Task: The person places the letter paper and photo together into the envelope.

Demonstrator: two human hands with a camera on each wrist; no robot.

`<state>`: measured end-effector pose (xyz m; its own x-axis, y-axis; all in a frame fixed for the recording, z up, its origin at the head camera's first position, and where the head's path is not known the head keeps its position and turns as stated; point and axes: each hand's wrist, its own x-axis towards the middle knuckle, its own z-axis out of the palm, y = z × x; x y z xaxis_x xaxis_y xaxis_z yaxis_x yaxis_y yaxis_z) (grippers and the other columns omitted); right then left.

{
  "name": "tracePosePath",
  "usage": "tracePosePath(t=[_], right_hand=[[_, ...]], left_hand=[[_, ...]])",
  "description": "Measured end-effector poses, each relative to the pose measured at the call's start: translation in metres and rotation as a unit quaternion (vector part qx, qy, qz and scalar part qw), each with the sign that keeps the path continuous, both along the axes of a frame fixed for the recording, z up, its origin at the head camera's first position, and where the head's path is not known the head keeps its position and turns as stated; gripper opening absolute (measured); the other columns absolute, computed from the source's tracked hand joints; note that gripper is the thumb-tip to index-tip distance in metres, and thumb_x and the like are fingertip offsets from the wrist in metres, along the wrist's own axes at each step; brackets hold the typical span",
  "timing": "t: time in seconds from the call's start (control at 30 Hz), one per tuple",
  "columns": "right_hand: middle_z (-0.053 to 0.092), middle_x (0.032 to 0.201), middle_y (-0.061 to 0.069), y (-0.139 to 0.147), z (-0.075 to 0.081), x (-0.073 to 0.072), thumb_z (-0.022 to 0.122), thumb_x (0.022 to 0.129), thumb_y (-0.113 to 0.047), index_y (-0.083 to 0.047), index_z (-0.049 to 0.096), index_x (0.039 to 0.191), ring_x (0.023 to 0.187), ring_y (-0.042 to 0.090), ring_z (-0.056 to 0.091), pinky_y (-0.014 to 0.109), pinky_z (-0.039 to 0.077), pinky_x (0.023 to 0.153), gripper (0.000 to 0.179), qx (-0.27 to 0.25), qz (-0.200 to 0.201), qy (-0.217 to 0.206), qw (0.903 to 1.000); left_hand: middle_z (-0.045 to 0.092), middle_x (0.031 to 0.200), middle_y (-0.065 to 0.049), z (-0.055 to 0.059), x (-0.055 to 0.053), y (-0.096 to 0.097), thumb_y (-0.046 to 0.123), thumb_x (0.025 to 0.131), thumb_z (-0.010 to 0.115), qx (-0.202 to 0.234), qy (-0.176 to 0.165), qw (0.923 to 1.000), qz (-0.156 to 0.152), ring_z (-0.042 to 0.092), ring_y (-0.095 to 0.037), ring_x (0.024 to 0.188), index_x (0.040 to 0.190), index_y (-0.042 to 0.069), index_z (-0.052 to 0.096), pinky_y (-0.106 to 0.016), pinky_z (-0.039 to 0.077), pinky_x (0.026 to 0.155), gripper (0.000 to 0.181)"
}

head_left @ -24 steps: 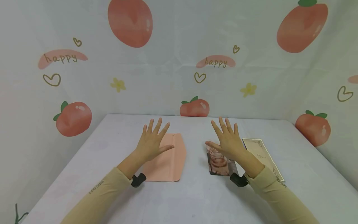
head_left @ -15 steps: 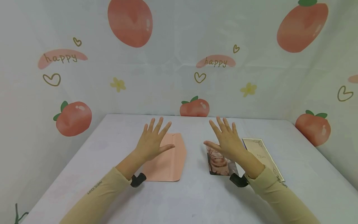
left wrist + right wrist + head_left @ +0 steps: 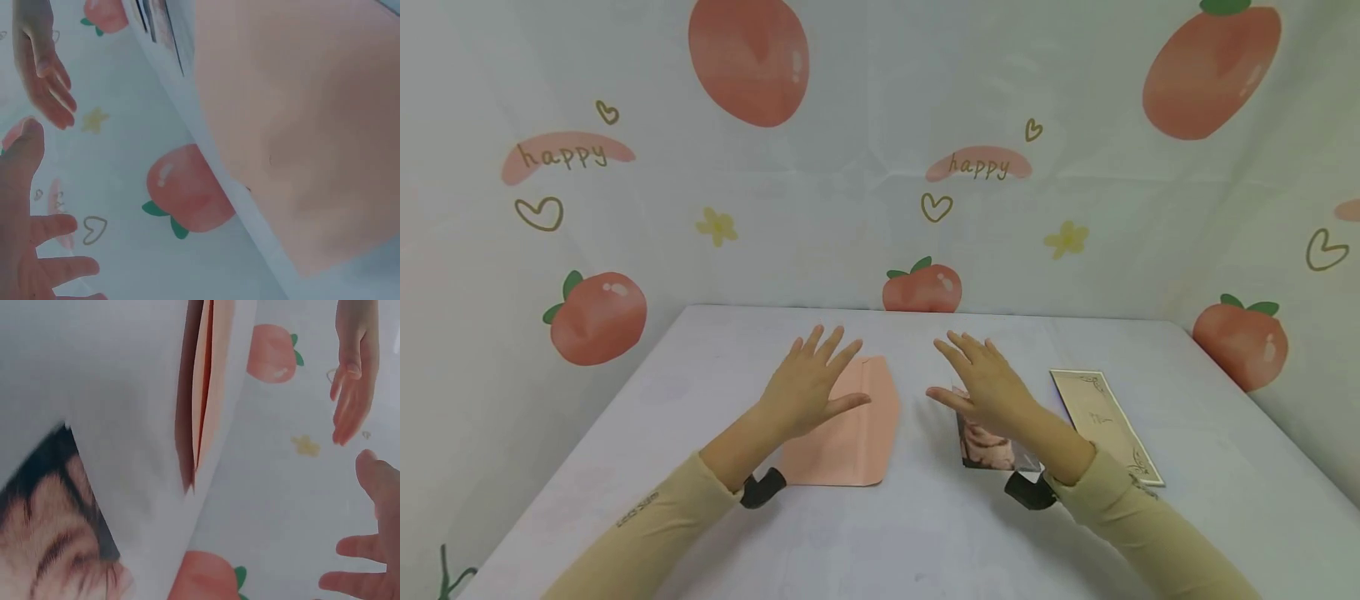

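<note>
In the head view my left hand (image 3: 797, 392) hovers with spread fingers over a peach-coloured envelope (image 3: 838, 450) lying on the table. My right hand (image 3: 988, 387), fingers also apart, is held above a photo card (image 3: 985, 450) and hides its upper part. Neither hand holds anything. A cream card with an ornate border (image 3: 1101, 408) lies right of the photo card, partly behind my right forearm. The left wrist view shows the envelope (image 3: 312, 125) close up; in the right wrist view it appears edge-on, slightly gaping, and the photo card (image 3: 62, 531) shows dark and brownish fur-like parts.
A white table (image 3: 887, 550) carries the papers. Behind and beside it hangs a pale cloth (image 3: 835, 208) printed with red fruit, hearts and flowers. A black wrist mount (image 3: 763, 487) sits under my left wrist, and another black mount (image 3: 1030, 490) under my right.
My right hand has moved left and its fingers have lowered, uncovering more of the cream card. My left fingers have dipped slightly. The papers lie where they were.
</note>
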<state>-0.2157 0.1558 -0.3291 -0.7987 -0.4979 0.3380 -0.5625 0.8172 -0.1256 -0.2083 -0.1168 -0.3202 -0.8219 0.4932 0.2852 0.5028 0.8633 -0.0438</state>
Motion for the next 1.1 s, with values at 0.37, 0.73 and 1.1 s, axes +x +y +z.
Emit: tracePosePath(t=[0.37,0.73,1.1], right_hand=[[0.047,0.139,0.015,-0.026,-0.015,0.002,0.057,0.092,-0.038,-0.006,0.045,0.136,0.128,0.032,0.047,0.047,0.042,0.103,0.056,-0.033,0.07,-0.106,0.9913],[0.05,0.135,0.015,-0.048,-0.033,0.002,0.058,0.092,-0.026,-0.002,0.048,0.132,0.127,0.031,0.048,0.046,0.042,0.103,0.048,-0.049,0.126,-0.154,0.9788],[0.052,0.134,0.017,-0.06,-0.047,-0.001,0.059,0.091,-0.026,0.0,0.05,0.13,0.13,0.032,0.045,0.046,0.038,0.107,0.047,-0.052,0.15,-0.178,0.9712]], left_hand=[[0.044,0.142,-0.021,-0.013,0.005,-0.003,0.05,0.089,0.054,0.027,-0.115,0.9925,-0.033,0.04,-0.043,0.131,0.136,0.01,0.045,-0.055,0.036,0.106,0.062],[0.043,0.142,-0.021,-0.031,0.009,-0.002,0.046,0.089,0.057,0.005,-0.196,0.9788,-0.057,0.038,-0.047,0.131,0.135,0.012,0.047,-0.059,0.034,0.105,0.059],[0.038,0.145,-0.022,-0.038,0.016,-0.002,0.049,0.086,0.059,-0.041,-0.221,0.973,-0.053,0.035,-0.047,0.133,0.137,0.015,0.044,-0.059,0.035,0.105,0.063]])
